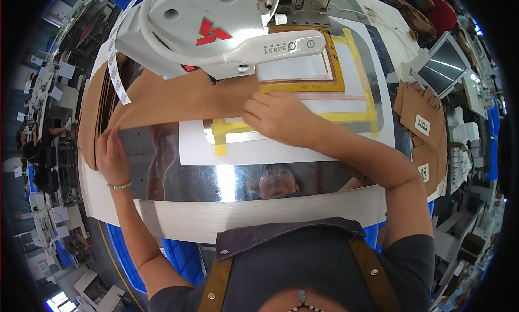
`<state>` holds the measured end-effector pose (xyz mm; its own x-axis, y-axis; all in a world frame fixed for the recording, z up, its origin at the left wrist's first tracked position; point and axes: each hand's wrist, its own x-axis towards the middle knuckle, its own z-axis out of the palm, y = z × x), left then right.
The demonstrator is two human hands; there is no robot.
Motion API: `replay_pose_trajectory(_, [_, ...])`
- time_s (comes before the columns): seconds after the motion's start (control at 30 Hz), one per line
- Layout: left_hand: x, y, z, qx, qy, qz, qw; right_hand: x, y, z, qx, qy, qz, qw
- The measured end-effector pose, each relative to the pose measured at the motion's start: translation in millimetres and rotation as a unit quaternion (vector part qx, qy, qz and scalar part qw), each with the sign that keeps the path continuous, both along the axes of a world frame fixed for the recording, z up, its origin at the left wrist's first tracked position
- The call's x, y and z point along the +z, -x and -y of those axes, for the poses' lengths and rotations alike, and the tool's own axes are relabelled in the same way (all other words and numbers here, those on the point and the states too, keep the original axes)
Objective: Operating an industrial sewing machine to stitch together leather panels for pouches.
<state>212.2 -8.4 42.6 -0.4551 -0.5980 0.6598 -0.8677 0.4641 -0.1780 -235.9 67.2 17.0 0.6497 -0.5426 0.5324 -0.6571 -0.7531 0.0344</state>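
A long tan leather strip [178, 98] lies across the shiny metal bed [194, 174] of a large white sewing machine [189, 25]. My left hand [111, 152] pinches the strip's left end at the bed's left edge. My right hand [278, 115] presses flat on the strip's right end, beside a template plate [303, 79] marked out with yellow tape [346, 117]. The machine head hangs just above the strip and hides part of the plate.
More tan leather pieces [94, 106] are stacked at the far left. Tan pieces with white labels [424, 128] lie at the right next to a tilted control screen [446, 63]. Blue crates [181, 258] sit below the table's front edge. Other workstations ring the view.
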Motion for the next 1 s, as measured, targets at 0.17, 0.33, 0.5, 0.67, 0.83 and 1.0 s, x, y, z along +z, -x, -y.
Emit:
replay_pose_trajectory(0.17, [-23.2, -64.4, -27.3, 0.068, -0.059, 0.021, 0.996, -19.2, -55.3, 35.4, 0.007, 0.047, -0.035, 0.998])
replay_pose_trajectory(0.33, [-47.6, -73.8, -29.3, 0.042, -0.109, 0.021, 0.993, -13.1, -48.6, 35.1, -0.014, 0.05, -0.076, 0.996])
replay_pose_trajectory(0.5, [-35.1, 27.8, -7.8, -0.099, -0.122, 0.006, 0.988, -2.8, 31.6, -0.8, -0.036, 0.039, -0.106, 0.993])
replay_pose_trajectory(0.67, [-30.6, 132.3, 18.3, -0.233, -0.112, 0.049, 0.965, 11.9, 130.1, -44.5, -0.105, 0.026, -0.182, 0.977])
replay_pose_trajectory(0.83, [-30.3, 197.1, 27.2, -0.32, -0.082, 0.139, 0.933, 16.4, 190.7, -63.3, -0.176, 0.049, -0.195, 0.964])
replay_pose_trajectory(1.0, [-29.6, 199.6, 23.5, -0.331, -0.097, 0.12, 0.931, 3.3, 200.6, -67.3, -0.221, 0.025, -0.122, 0.967])
